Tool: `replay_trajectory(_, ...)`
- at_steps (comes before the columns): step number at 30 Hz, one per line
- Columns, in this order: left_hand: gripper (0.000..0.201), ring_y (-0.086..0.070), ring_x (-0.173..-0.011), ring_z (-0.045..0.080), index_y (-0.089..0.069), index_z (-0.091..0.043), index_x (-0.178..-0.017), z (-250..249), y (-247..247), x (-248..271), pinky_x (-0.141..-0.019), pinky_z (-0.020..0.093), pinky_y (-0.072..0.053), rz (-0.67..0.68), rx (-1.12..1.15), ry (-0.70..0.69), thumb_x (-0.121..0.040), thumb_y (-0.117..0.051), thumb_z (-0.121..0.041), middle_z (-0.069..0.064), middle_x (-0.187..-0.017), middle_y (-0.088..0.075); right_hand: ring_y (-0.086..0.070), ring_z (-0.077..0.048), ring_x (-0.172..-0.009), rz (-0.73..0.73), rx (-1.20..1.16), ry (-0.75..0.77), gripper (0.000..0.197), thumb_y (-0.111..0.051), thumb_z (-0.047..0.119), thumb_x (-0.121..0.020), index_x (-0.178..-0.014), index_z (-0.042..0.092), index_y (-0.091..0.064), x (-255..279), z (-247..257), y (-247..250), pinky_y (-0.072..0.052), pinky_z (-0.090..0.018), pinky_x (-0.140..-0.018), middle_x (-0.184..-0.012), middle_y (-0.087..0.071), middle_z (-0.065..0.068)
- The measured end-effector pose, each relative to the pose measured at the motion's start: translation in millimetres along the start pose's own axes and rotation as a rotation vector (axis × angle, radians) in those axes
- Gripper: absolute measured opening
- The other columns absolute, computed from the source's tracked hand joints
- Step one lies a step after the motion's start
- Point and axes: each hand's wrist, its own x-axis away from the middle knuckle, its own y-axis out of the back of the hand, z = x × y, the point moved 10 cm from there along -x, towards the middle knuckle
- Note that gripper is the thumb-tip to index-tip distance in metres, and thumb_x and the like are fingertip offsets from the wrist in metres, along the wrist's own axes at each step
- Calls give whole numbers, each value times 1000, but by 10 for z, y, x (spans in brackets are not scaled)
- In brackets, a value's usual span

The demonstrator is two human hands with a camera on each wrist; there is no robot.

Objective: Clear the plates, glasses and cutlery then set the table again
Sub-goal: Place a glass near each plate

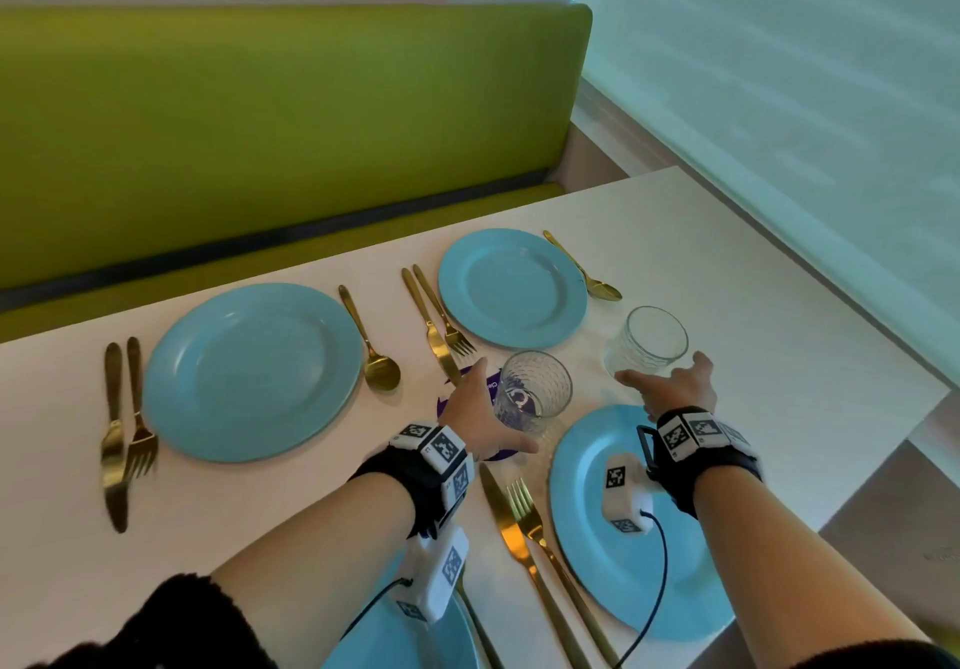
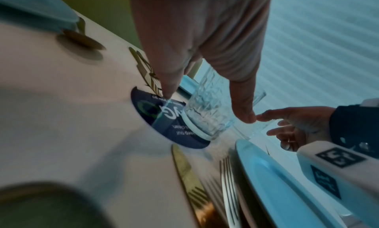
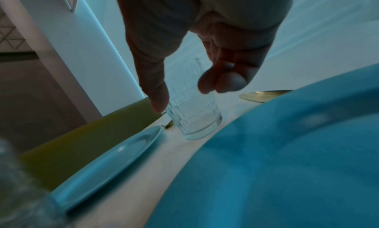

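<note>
The left hand is cupping the near glass, fingers spread wide around it, as it is standing on a dark round sticker on the desk. The right hand is opening wide around the far glass, thumb touching its side.

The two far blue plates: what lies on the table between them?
In the head view, between the left plate and the right plate lie a gold spoon, then a gold knife and fork side by side.
</note>
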Motion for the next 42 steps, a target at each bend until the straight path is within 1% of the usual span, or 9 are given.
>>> replay_trajectory(4,122,-44,-131,22,-18,-18,-146,136,216,306,-107,41,-43,-64,91,-34,-50,-91,-34,4,-144,-40,-60,-35,-110,-20,3,8,112,-86,34,-58,-145,24,-17,294,1,117,-52,-48,-92,-122,-59,-17)
replay_trajectory(7,117,-35,-138,21,-13,-16,-149,285,397,643,-112,37,-36,-100,126,-16,-60,-87,-33,6,-152,-30,-59,-35,-112,-26,7,31,110,-84,36,-60,-146,23,-17,666,44,187,-50,-47,-95,-121,-61,-16)
replay_trajectory(12,72,-50,-124,21,-34,-12,-142,689,809,1388,-99,28,-41,-215,216,-7,-81,-72,-25,6,-142,-45,-44,-31,-130,8,-5,173,93,-77,25,-75,-147,12,-19,1689,319,156,-36,-39,-108,-139,-49,-15)
replay_trajectory(20,8,-56,-91,12,-58,-20,-89,1860,1316,2756,-79,16,-37,-307,177,58,-85,-64,-21,-8,-90,-59,-53,-26,-120,196,65,377,77,-77,22,-73,-139,14,-37,3671,533,-724,-40,-33,-101,-131,-56,-11)
replay_trajectory(25,31,-59,-84,23,-47,-17,-58,2958,1594,3460,-71,23,-42,-235,82,374,-84,-61,-25,1,-67,-53,-58,-24,-111,571,229,423,77,-80,28,-70,-136,19,-41,4880,429,-1834,-51,-38,-95,-127,-56,-7)
replay_trajectory(28,25,-66,-101,31,-63,-6,-78,3584,1878,3789,-68,24,-44,-294,138,549,-82,-65,-31,12,-84,-66,-58,-21,-104,718,317,502,80,-81,27,-71,-138,20,-38,5505,444,-2341,-49,-28,-86,-131,-54,-6)
replay_trajectory(32,73,-46,-129,32,-39,3,-136,4166,2342,4201,-105,33,-41,-492,226,694,-82,-66,-39,19,-140,-45,-54,-22,-117,798,397,569,87,-81,27,-70,-142,19,-33,6047,508,-2803,-47,-30,-98,-137,-49,-7)
replay_trajectory(36,97,-39,-133,36,-28,1,-143,4440,2698,4286,-109,41,-36,-706,375,608,-69,-82,-29,21,-146,-34,-43,-21,-131,789,409,562,95,-82,29,-69,-145,18,-27,6181,480,-3106,-40,-31,-106,-144,-42,-6)
replay_trajectory(42,113,-40,-135,29,-22,-13,-148,4539,2913,4027,-110,44,-36,-747,454,385,-58,-89,-23,11,-149,-37,-44,-20,-131,789,323,577,97,-84,26,-65,-144,21,-27,6270,444,-3477,-38,-29,-105,-143,-44,-2)
